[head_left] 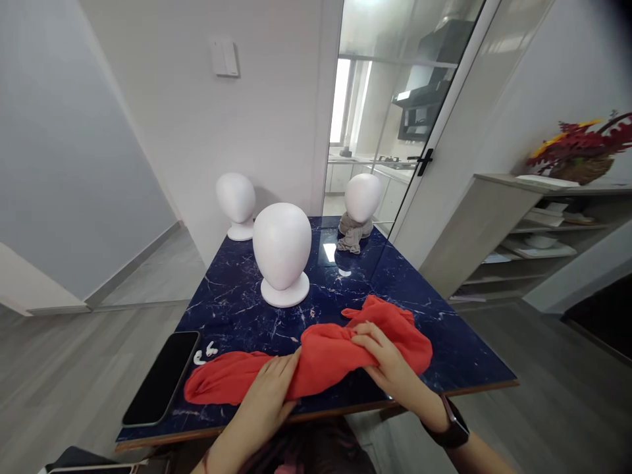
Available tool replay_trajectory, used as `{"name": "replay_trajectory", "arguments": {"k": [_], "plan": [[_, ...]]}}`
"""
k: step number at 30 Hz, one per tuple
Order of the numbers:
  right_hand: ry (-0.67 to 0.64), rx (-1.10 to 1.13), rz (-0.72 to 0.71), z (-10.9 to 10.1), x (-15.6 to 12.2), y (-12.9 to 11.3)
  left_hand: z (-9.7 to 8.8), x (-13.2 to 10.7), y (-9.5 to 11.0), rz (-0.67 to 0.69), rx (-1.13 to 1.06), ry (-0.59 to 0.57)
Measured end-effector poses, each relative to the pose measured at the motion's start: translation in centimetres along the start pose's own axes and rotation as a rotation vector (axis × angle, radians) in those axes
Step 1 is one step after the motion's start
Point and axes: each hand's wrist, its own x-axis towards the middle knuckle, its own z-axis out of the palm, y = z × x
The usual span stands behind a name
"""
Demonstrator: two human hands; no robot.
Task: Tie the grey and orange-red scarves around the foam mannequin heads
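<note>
A red scarf (pixel 330 359) lies bunched lengthwise along the near part of the dark blue marbled table (pixel 237 309). My left hand (pixel 269 392) is closed around its middle, with the fingers on top and the thumb at the near side. Farther right, my right hand (pixel 385 359) grips the cloth too, its fingers curled over the top. One end of the scarf stretches left, and a looser heap spreads out beyond my right hand. Behind the scarf stands a white mannequin head (pixel 282 247) on a round base.
A black phone (pixel 162 378) lies at the table's left edge, beside white earbuds (pixel 205 353). At the back left stands another white mannequin head (pixel 236 197). A third head (pixel 363 197), at the back right, has a grey scarf (pixel 351 236) around its base. A shelf (pixel 518 237) is on the right.
</note>
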Motion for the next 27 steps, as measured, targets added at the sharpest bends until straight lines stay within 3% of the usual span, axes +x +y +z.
{"name": "replay_trajectory", "arguments": {"k": [3,5,7,11,13,14,15,16,19,20,21,22,24,27], "plan": [[0.107,0.139,0.064,-3.2,1.5,-0.9,-1.4,2.7,1.2,0.028,-0.073,0.007],[0.050,0.211,0.187,-5.4,2.5,-1.1,-3.9,3.8,2.0,0.017,-0.218,0.065],[-0.163,0.309,0.286,-7.4,3.6,-1.1,-7.1,4.5,2.5,-0.034,-0.350,0.179],[-0.859,0.421,0.289,-11.3,5.3,0.3,-12.7,5.1,3.0,-0.026,-0.396,0.646],[-1.013,0.402,0.331,-13.9,6.1,1.4,-14.6,5.4,3.5,0.036,-0.288,0.713],[-0.965,0.377,0.371,-15.5,6.4,1.9,-15.3,5.5,3.8,0.071,-0.227,0.698],[-0.822,0.335,0.408,-17.3,6.9,2.2,-15.8,5.7,4.1,0.108,-0.173,0.678],[-0.590,0.278,0.425,-19.0,7.4,2.2,-16.1,5.9,4.4,0.143,-0.134,0.663],[0.383,0.025,0.290,-23.2,9.2,1.1,-16.0,6.7,4.9,0.181,-0.132,0.660],[0.631,-0.088,0.204,-23.9,9.8,0.4,-15.8,7.0,4.9,0.159,-0.167,0.646],[0.784,-0.195,0.125,-24.2,10.4,-0.4,-15.5,7.2,4.8,0.125,-0.211,0.625],[0.850,-0.283,0.070,-24.2,11.0,-1.2,-15.3,7.4,4.6,0.087,-0.256,0.602],[0.860,-0.334,0.017,-23.8,12.2,-2.4,-15.1,7.6,4.1,0.028,-0.334,0.548],[0.967,-0.159,-0.071,-23.4,14.1,-3.5,-15.6,7.6,4.1,0.020,-0.399,0.487]]}}
